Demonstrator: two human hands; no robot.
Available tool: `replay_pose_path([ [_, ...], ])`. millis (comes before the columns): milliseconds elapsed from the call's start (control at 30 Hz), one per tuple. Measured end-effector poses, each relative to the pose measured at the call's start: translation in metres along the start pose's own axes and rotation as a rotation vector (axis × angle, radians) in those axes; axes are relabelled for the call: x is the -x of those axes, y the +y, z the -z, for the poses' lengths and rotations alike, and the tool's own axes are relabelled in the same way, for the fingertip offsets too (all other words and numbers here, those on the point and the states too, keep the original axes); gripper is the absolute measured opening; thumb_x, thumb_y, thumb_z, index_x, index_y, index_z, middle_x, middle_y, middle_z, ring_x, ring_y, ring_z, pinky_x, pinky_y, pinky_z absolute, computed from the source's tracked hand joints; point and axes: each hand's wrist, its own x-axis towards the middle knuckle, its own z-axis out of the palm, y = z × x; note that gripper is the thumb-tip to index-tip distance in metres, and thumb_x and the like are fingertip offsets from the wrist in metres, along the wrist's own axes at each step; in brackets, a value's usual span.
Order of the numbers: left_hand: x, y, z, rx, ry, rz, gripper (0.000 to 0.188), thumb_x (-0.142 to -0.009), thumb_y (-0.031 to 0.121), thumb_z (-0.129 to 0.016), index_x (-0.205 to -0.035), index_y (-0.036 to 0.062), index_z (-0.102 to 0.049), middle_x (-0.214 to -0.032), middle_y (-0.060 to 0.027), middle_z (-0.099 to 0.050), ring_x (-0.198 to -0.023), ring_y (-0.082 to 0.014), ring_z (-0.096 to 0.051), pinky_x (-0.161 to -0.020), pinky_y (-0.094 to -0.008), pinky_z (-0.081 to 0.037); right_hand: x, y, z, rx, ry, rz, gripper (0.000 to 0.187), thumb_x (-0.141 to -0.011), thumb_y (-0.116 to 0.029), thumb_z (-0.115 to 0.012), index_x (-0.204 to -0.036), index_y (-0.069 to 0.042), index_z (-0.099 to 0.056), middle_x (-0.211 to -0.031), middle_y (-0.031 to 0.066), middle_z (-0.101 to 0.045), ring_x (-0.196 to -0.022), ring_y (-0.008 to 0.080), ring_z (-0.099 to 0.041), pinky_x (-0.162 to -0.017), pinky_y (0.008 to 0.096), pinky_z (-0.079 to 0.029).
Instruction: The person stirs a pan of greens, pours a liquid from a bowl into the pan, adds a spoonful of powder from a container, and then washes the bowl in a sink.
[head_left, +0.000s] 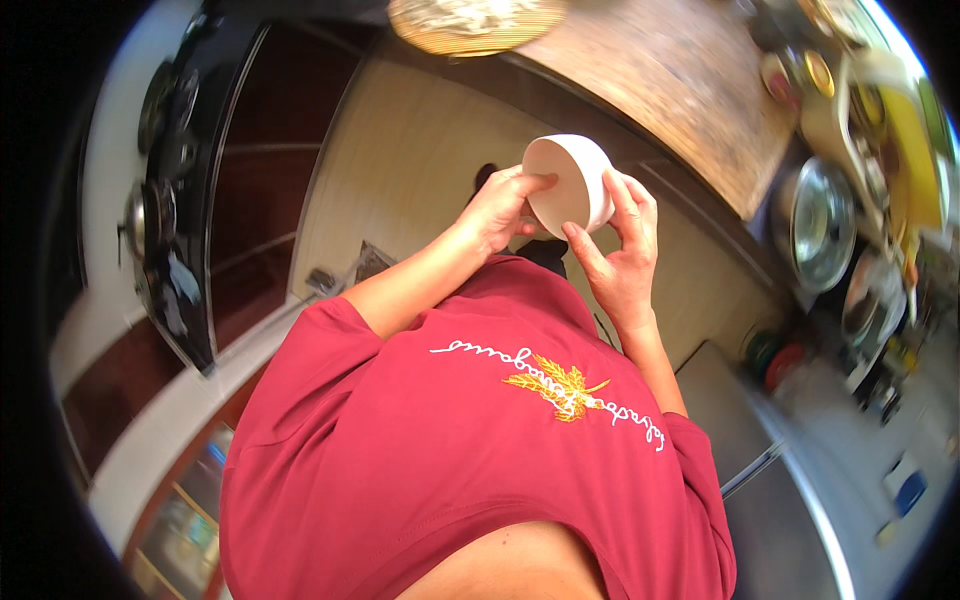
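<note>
Just past the hands (pixel 628 262) there's a wooden desk (pixel 660 70), and ahead of them, at its left end, a round woven tray (pixel 480 43) heaped with whitish pieces (pixel 465 12). Well over to their right, near the desk's corner, I see a shiny metal basin (pixel 822 222) among clutter too blurred to name. To their left stand dark red cabinets (pixel 270 150), and pale floor (pixel 370 150) shows below them.

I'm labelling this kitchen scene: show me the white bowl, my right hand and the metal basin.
White bowl (pixel 573 192): head view, on its inner wall.
Right hand (pixel 628 262): head view, near the thumb's base.
Metal basin (pixel 822 222): head view, on its shiny inside.
</note>
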Motion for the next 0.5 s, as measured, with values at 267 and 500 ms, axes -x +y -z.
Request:
replay_pose_path([
  [267, 0.077, 0.068, 0.185, -0.245, 0.023, -0.318, 0.054, -0.081, 0.029, -0.064, -0.124, 0.0013, -0.046, -0.100, -0.0068, -0.060, -0.090, -0.0127, -0.058, -0.062, -0.0215, -0.050, -0.068, -0.053, -0.143, -0.485, -0.515, -0.259, 0.060, -0.082, -0.005, -0.062, -0.135, -0.001, -0.035, -0.121, 0.0151, -0.053, -0.109, 0.0197, -0.052, -0.090, 0.0314, -0.044],
  [500, 0.151, 0.131, 0.344, -0.294, 0.238, -0.697, 0.059, -0.078, 0.021, -0.066, -0.127, 0.0000, -0.040, -0.113, -0.0106, -0.054, -0.103, -0.0171, -0.052, -0.082, -0.0281, -0.046, -0.130, -0.136, -0.346, -0.448, -0.946, -0.121, 0.051, -0.084, -0.015, -0.063, -0.129, 0.000, -0.044, -0.124, 0.0149, -0.052, -0.110, 0.0198, -0.052, -0.090, 0.0321, -0.044],
])
